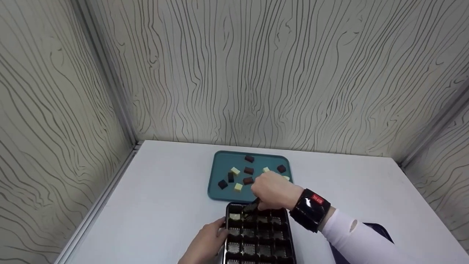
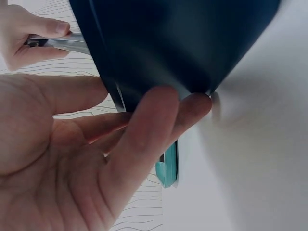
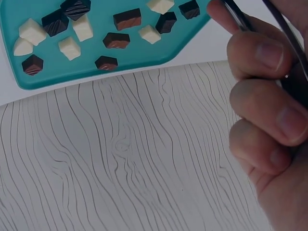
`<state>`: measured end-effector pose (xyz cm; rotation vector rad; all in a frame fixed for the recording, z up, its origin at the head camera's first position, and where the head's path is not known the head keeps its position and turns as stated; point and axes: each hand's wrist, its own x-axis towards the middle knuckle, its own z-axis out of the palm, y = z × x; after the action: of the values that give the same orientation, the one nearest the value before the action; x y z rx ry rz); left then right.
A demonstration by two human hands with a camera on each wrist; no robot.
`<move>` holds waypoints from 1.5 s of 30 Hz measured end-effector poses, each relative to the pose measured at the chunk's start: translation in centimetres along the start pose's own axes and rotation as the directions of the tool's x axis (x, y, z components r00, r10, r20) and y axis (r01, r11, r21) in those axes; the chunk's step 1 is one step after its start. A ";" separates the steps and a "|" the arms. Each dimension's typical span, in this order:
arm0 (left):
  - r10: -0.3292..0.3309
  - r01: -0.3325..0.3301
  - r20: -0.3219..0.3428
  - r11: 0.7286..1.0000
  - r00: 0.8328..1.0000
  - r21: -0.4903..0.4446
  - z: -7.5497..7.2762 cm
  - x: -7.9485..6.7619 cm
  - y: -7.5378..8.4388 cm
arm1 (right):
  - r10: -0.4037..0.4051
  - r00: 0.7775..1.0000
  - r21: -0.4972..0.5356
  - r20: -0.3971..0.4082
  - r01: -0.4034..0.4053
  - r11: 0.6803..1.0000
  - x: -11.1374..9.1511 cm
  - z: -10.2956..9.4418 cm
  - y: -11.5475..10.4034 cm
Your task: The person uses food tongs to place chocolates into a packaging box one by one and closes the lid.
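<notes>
My right hand [image 1: 273, 189] grips a pair of tongs [image 3: 238, 14], fingers curled round its arms. The dark tips of the tongs reach down over the back row of a black compartment tray [image 1: 264, 250]. Whether a piece sits between the tips I cannot tell. A cream-coloured chocolate piece [image 1: 235, 216] lies in the tray's back left compartment. My left hand [image 1: 207, 238] holds the tray's left side near the back corner; in the left wrist view its fingers [image 2: 149, 120] bend against the dark wall.
Behind the compartment tray lies a teal tray [image 1: 212, 179] with several brown, dark and cream chocolate pieces [image 3: 127, 19] spread over it. A dark blue object [image 1: 381, 231] sits at the right, partly behind my right sleeve. Wood-patterned panels [image 1: 234, 73] enclose the white table [image 1: 154, 190].
</notes>
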<state>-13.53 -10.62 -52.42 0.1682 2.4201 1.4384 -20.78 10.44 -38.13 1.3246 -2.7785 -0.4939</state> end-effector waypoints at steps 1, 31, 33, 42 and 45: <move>0.000 0.000 0.001 1.000 1.000 0.000 0.0 0.0 0.0 | 0.002 1.000 0.020 -0.008 -0.001 1.000 -0.3 -0.1 0.2; 0.011 -0.011 0.006 1.000 1.000 0.024 -0.4 -0.2 0.0 | 0.546 0.835 0.377 -0.065 -0.486 0.788 -8.4 8.1 9.4; 0.014 -0.014 0.005 0.999 1.000 0.032 -0.4 -0.2 0.0 | 0.554 0.830 0.378 -0.062 -0.494 0.783 -8.3 8.5 9.5; 0.005 -0.005 -0.004 0.999 1.000 0.032 -0.2 -0.2 0.2 | 0.580 0.814 0.381 -0.030 -0.527 0.760 -7.8 9.7 9.4; 0.008 -0.008 -0.006 0.999 1.000 0.040 -0.2 -0.3 0.2 | 0.584 0.812 0.386 -0.024 -0.531 0.754 -7.7 9.9 9.3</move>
<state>-13.36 -10.71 -52.08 0.1837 2.4571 1.3964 -24.43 24.50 -43.91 0.4413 -3.0176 0.1522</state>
